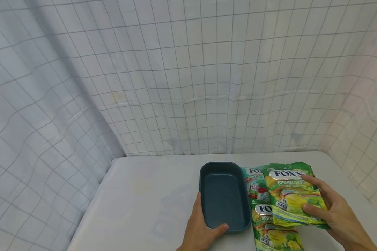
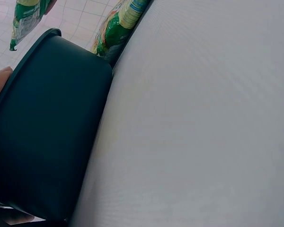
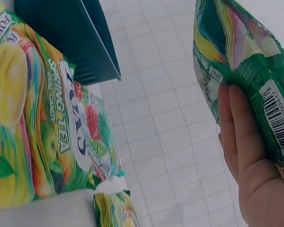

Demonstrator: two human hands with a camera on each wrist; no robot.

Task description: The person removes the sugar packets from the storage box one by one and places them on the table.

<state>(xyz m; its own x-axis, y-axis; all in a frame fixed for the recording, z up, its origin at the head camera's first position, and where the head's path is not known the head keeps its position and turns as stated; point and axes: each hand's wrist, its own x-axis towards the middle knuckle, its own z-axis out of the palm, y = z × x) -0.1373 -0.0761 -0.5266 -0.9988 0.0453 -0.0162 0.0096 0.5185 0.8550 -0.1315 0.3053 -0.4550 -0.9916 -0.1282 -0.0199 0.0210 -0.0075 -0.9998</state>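
A dark teal rectangular tub (image 1: 224, 198) stands on the white table with nothing inside. My left hand (image 1: 201, 225) grips its near left corner, fingers along the side and thumb at the near rim. My right hand (image 1: 342, 209) holds a green and yellow Fox's Spring Tea candy bag (image 1: 290, 191) above the table, thumb on the printed front. In the right wrist view its fingers lie against the barcode side of that bag (image 3: 255, 71). Under and beside it lie another Spring Tea bag (image 1: 274, 237) and a Mint candy bag (image 1: 254, 184), partly covered.
In the right wrist view a further green and yellow bag (image 3: 114, 210) shows at the bottom edge. White grid-patterned curtains (image 1: 207, 87) hang behind the table and at both sides. The white table top (image 1: 138, 202) extends to the left of the tub.
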